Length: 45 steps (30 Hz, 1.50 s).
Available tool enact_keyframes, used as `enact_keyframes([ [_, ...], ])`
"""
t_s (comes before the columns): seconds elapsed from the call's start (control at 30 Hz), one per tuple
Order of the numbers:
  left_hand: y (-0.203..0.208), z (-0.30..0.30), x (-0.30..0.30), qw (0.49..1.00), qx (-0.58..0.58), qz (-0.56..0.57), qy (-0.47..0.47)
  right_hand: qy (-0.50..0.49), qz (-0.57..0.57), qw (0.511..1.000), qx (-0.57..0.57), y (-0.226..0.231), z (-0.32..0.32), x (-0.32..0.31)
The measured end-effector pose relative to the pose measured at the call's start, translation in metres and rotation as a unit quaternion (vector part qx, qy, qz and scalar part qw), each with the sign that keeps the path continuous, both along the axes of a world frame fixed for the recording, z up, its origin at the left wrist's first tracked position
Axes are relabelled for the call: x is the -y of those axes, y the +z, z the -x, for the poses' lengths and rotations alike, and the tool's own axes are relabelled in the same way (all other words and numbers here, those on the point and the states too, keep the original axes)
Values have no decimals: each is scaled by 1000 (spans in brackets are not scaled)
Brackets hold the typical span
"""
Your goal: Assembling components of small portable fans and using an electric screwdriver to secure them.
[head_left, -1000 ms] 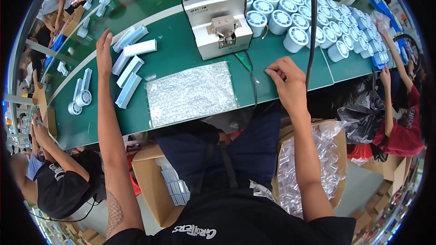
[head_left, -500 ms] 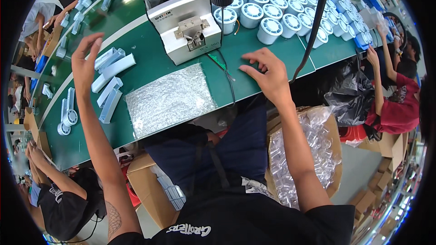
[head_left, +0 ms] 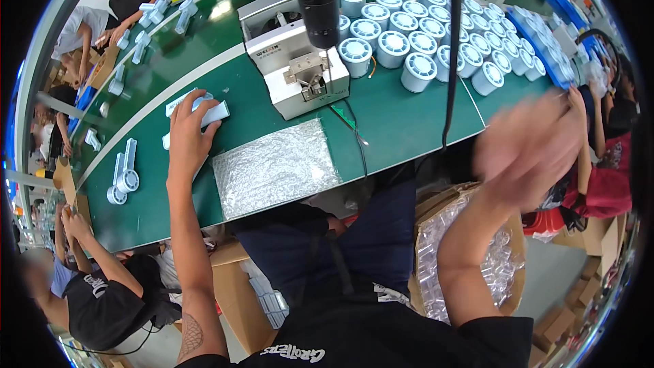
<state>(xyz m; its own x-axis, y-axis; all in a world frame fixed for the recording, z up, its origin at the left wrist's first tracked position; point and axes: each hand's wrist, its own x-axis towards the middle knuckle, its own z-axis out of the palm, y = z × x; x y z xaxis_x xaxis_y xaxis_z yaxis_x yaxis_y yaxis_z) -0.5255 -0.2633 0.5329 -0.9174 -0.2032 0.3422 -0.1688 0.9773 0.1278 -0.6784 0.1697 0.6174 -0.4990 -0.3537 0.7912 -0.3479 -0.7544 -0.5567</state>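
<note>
Covering pale-blue pieces (head_left: pixel 216 114), ten o'clock: left hand (head_left: pixel 188 129), grip unclear
Right hand (head_left: pixel 530 150) blurs, three o'clock, can't tell grip

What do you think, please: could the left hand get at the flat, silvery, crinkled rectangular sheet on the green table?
Probably yes: the left hand is close by, left of the silvery sheet, and nothing lies on the sheet's upper face.

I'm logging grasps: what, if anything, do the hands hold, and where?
It cannot be told: the left hand is over blue pieces; the right hand is blurred.
</note>
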Motion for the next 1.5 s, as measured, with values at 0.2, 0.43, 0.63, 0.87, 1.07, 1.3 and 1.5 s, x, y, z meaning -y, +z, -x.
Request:
enact_keyframes([
  [0.2, 12, 14, -36, 976, -137, -167, 27, -150, -102, 973, 140, 43, 98, 102],
  [0.43, -11, -39, -63, 697, -225, -680, -28, -350, 39, 929, 110, 3, 94, 15],
  [0.63, -32, -57, -101, 682, -203, -702, 6, -624, -362, 686, 100, -107, 133, -55],
  [0.87, -25, -34, -141, 670, -159, -725, -28, -683, -173, 703, 103, -134, 104, -40],
  [1.07, -31, -11, -149, 627, -212, -749, 18, -388, -201, 888, -147, -89, -71, 25],
  [1.3, -20, -17, -167, 720, -149, -677, 34, -291, -323, 895, -96, -144, -69, 113],
  [1.5, -6, 4, -177, 724, -193, -661, -36, -290, -288, 909, -78, -131, -75, 113],
])
